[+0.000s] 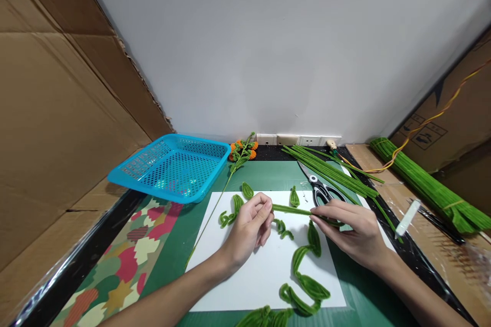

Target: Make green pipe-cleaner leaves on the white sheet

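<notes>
Keep your left hand (pixel 251 225) pinched on one end of the green pipe cleaner (pixel 291 209) and your right hand (pixel 351 230) gripping the other, taut above the white sheet (pixel 264 271) near the table's front edge.

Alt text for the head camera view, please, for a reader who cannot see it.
Two bare hands, left hand and right hand, hold a green pipe cleaner by its ends over a white sheet strewn with bent green leaf shapes. Scissors, loose green stems and a blue basket lie behind.
</notes>
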`<state>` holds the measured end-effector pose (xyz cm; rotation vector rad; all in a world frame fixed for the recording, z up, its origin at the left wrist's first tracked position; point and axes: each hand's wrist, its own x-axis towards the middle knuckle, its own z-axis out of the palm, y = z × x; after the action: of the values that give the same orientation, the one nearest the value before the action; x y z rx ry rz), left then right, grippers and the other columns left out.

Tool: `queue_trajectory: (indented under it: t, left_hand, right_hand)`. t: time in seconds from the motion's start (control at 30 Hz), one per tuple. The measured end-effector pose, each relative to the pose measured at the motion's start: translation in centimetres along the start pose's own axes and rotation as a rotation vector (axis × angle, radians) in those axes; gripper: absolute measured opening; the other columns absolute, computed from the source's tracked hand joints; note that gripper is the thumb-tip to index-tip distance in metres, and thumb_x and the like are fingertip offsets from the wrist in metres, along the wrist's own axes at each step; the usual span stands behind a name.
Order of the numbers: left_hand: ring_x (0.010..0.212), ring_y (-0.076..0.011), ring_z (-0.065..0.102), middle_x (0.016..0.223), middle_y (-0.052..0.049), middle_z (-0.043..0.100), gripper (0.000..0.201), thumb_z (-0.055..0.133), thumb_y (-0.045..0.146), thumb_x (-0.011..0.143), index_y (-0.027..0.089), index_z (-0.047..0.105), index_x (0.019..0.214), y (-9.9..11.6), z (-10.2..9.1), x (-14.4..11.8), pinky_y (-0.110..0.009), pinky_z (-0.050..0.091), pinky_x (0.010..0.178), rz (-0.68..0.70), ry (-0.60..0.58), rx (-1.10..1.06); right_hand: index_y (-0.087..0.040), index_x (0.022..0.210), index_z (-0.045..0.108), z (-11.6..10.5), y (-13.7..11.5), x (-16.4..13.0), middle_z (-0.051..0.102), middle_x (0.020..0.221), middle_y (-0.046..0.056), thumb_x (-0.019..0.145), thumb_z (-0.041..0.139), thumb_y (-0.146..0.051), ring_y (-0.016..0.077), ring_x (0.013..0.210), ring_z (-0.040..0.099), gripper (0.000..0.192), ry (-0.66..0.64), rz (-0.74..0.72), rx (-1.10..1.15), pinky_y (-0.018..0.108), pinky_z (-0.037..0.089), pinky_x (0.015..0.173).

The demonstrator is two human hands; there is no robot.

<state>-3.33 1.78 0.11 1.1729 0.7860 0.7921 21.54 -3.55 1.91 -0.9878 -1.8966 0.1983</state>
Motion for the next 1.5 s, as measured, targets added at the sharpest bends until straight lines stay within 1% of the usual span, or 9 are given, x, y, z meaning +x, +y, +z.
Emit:
queue_trajectory:
  t: [0.33,0.53,0.77,0.83,0.97,1.13,1.23,1.33,1.5]
  left_hand:
    - [0.038,-0.0027,0.037,0.064,0.009,0.045,0.034,0.058,0.05,0.103,0.022,0.046,0.09,-0.3,-0.1,0.2,-0.013,0.02,0.035,0.01,0.029,-0.039]
    - [0.037,-0.0029,0.037,0.065,0.009,0.045,0.035,0.059,0.051,0.102,0.022,0.046,0.089,-0.3,-0.2,0.2,-0.014,0.02,0.034,0.009,0.036,-0.039]
    - [0.035,-0.0034,0.037,0.064,0.01,0.046,0.038,0.059,0.055,0.101,0.022,0.045,0.089,-0.1,-0.1,0.3,-0.013,0.02,0.032,0.007,0.06,-0.045]
    - [0.035,-0.0036,0.037,0.064,0.01,0.046,0.038,0.059,0.056,0.1,0.023,0.045,0.088,-0.1,-0.1,0.3,-0.013,0.021,0.031,0.009,0.059,-0.054]
    - [0.034,-0.0031,0.037,0.065,0.01,0.046,0.039,0.061,0.056,0.099,0.023,0.045,0.089,-0.1,0.1,0.5,-0.013,0.02,0.03,0.021,0.073,-0.059]
    - [0.033,-0.0028,0.037,0.065,0.01,0.046,0.039,0.062,0.057,0.098,0.023,0.046,0.089,-0.2,0.1,0.5,-0.013,0.02,0.03,0.026,0.081,-0.038]
    - [0.035,-0.003,0.039,0.064,0.009,0.048,0.037,0.06,0.055,0.1,0.022,0.048,0.09,-0.3,0.0,0.4,-0.013,0.024,0.033,0.032,0.04,0.0]
    - [0.036,-0.0026,0.04,0.065,0.009,0.048,0.034,0.058,0.051,0.102,0.022,0.049,0.09,-0.3,0.0,0.3,-0.013,0.026,0.035,0.039,0.027,0.015]
    - [0.036,-0.002,0.038,0.065,0.009,0.047,0.032,0.057,0.049,0.104,0.022,0.048,0.09,-0.2,0.1,0.3,-0.013,0.027,0.036,0.043,0.038,0.025]
  right_hand:
    - [-0.02,0.104,0.075,-0.2,0.1,0.1,0.076,0.079,0.004,0.096,0.071,-0.012,0.0151,0.062,0.068,0.012,0.036,-0.014,0.006,0.026,0.055,0.057]
    - [-0.019,0.102,0.075,-0.5,0.4,0.0,0.074,0.074,0.004,0.096,0.07,-0.012,0.0142,0.058,0.066,0.01,0.014,-0.058,-0.083,0.025,0.052,0.053]
    - [-0.021,0.097,0.075,-1.1,0.3,0.3,0.073,0.073,0.003,0.097,0.067,-0.014,0.0154,0.057,0.066,0.01,0.008,-0.005,-0.018,0.027,0.052,0.052]
    - [-0.02,0.101,0.074,-1.3,0.3,0.4,0.075,0.078,0.004,0.096,0.067,-0.013,0.0165,0.062,0.069,0.011,-0.021,0.01,0.016,0.027,0.055,0.056]
    - [-0.021,0.118,0.072,-1.4,0.6,0.1,0.079,0.096,0.007,0.094,0.068,-0.014,0.0185,0.075,0.075,0.025,-0.077,0.042,0.01,0.029,0.062,0.067]
    - [-0.023,0.139,0.063,-0.6,0.8,-0.6,0.079,0.111,0.01,0.092,0.078,-0.025,0.021,0.086,0.078,0.049,-0.152,0.222,0.131,0.03,0.068,0.07]
    - [-0.024,0.134,0.066,0.1,0.3,-0.6,0.077,0.122,0.011,0.093,0.076,-0.024,0.0215,0.09,0.08,0.042,-0.151,0.306,0.245,0.031,0.071,0.075]
    - [-0.023,0.126,0.069,0.4,-0.2,-0.3,0.078,0.119,0.01,0.092,0.076,-0.023,0.0208,0.089,0.08,0.035,-0.125,0.323,0.289,0.032,0.071,0.079]
    - [-0.023,0.122,0.07,0.2,-0.3,-0.3,0.08,0.103,0.005,0.092,0.076,-0.022,0.0178,0.081,0.079,0.03,-0.096,0.304,0.247,0.028,0.07,0.077]
